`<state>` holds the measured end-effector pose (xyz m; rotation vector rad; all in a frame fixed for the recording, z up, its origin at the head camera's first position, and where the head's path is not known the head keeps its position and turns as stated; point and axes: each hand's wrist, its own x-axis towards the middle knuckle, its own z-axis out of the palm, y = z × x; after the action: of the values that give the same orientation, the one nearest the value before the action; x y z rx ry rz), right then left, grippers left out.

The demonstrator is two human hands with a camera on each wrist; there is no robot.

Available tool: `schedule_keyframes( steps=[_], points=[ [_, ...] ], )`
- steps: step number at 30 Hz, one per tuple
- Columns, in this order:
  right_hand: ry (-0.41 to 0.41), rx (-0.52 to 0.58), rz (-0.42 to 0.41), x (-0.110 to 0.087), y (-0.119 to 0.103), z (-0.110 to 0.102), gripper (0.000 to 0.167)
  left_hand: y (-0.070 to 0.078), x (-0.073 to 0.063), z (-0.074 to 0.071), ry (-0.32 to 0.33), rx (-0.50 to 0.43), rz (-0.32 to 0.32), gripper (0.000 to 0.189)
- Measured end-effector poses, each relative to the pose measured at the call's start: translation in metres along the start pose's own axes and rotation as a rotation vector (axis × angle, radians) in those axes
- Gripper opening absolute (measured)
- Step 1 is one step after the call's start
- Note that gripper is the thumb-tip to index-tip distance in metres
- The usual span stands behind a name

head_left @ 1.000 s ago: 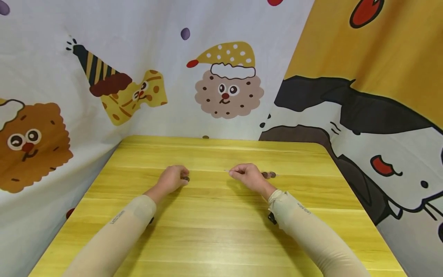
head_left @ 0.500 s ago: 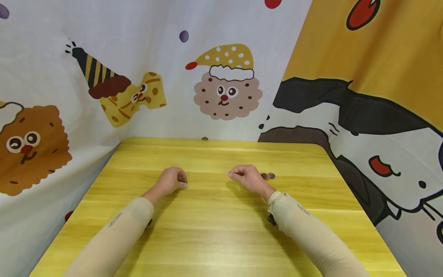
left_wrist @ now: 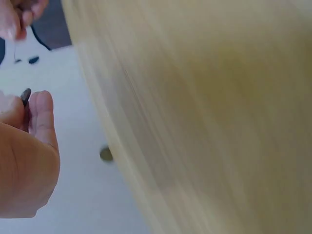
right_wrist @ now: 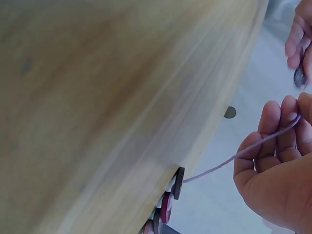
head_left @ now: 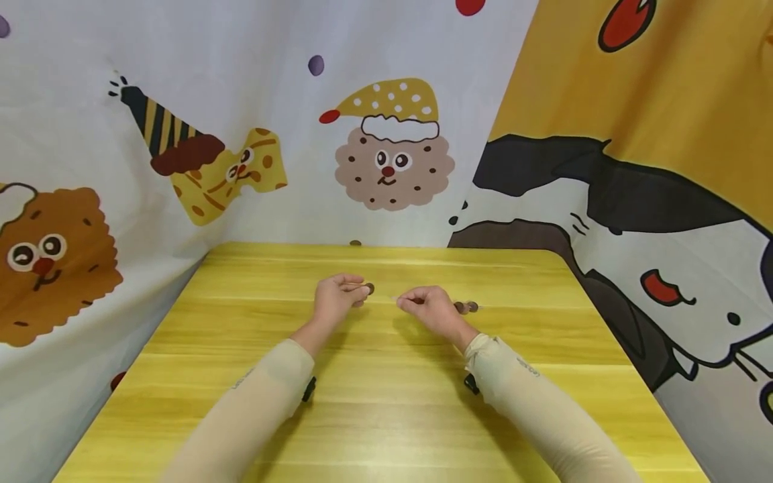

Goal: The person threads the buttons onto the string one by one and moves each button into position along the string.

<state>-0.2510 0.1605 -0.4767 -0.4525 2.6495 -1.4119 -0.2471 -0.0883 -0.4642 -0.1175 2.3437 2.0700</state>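
My left hand [head_left: 336, 296] pinches a small dark round disc [head_left: 370, 288] between thumb and fingers, above the table's far half. In the left wrist view the disc [left_wrist: 26, 96] shows edge-on at the fingertips. Just to the right, my right hand [head_left: 431, 310] pinches a thin pale purple string [right_wrist: 224, 165] near its end. Across the curled fingers the string runs back to a row of flat round discs [right_wrist: 165, 207] in dark brown and red, threaded on it with white bits between them. Part of this row [head_left: 473, 306] shows behind the right wrist in the head view.
The wood-grain table [head_left: 386, 429] has rounded far corners. Behind it hangs a cloth [head_left: 272, 67] with cartoon prints, reaching down to the far edge. Small black devices [head_left: 309, 389] sit under both sleeved wrists.
My left hand has moved right and away from me, bringing the dark disc close to the right hand. The right hand has stayed almost in place with the string.
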Motion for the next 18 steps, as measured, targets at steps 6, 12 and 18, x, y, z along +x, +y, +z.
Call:
schedule_keyframes(
  steps=[6, 12, 18],
  points=[
    [0.071, -0.004, -0.025, -0.002, -0.004, -0.002, 0.021, 0.001, -0.002, 0.029, -0.001, -0.120, 0.024, 0.029],
    [0.080, -0.011, -0.041, -0.003, -0.006, -0.004, 0.022, -0.005, -0.003, 0.037, -0.004, -0.162, 0.029, 0.032],
    [0.084, -0.015, -0.042, 0.000, -0.007, -0.001, 0.024, -0.007, -0.003, 0.038, -0.014, -0.229, 0.015, 0.029]
  ],
)
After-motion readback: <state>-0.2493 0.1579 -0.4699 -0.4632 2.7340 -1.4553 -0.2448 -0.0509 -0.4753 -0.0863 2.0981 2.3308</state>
